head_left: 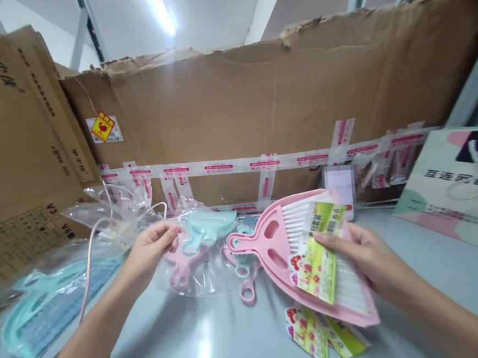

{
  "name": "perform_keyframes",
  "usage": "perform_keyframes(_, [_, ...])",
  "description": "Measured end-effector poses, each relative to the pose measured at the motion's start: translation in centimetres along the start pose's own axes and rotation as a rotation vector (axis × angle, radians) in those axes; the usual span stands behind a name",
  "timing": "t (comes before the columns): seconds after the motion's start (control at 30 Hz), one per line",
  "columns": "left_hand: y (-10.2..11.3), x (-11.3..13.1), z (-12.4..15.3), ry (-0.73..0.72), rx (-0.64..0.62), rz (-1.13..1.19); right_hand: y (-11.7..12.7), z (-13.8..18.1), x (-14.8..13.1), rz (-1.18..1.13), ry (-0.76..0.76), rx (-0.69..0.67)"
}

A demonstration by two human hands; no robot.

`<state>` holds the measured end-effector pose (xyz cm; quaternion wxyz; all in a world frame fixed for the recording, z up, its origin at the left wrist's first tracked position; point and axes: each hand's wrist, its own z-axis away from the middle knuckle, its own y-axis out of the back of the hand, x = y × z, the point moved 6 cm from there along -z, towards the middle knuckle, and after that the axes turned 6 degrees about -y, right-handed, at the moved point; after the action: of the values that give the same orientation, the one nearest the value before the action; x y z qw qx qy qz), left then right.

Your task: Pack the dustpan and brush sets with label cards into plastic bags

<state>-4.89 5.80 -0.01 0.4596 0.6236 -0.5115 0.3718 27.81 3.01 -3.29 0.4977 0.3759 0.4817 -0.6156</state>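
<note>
My right hand (366,249) grips a pink dustpan (272,212) with a white-bristled brush (302,218) nested in it. Its thumb presses a yellow-green printed card (325,255) flat against the bristles. The dustpan is tilted, handle pointing left. My left hand (155,249) is closed in a pinch, left of that handle and apart from it. What its fingertips hold, if anything, is too small to make out. Just behind those fingers lies a clear plastic bag (209,283) around a teal dustpan (213,228) and a pink piece.
More printed cards (307,333) lie below the dustpan. A bagged teal dustpan with blue bristles (71,308) lies at left. Small pink and teal handles (248,291) rest mid-table. A large taped carton (217,109) walls off the back; a printed box (457,184) stands right.
</note>
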Motion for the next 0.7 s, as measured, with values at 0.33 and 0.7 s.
perform_keyframes(0.33, [-2.3,-1.6,0.8,0.191,-0.129,0.063,-2.0,-0.3,1.6,-0.243,-0.115,-0.206])
perform_keyframes(0.7, [-3.2,-0.2,1.6,0.045,-0.149,-0.089,-2.3,0.0,2.2,-0.047,-0.001,-0.164])
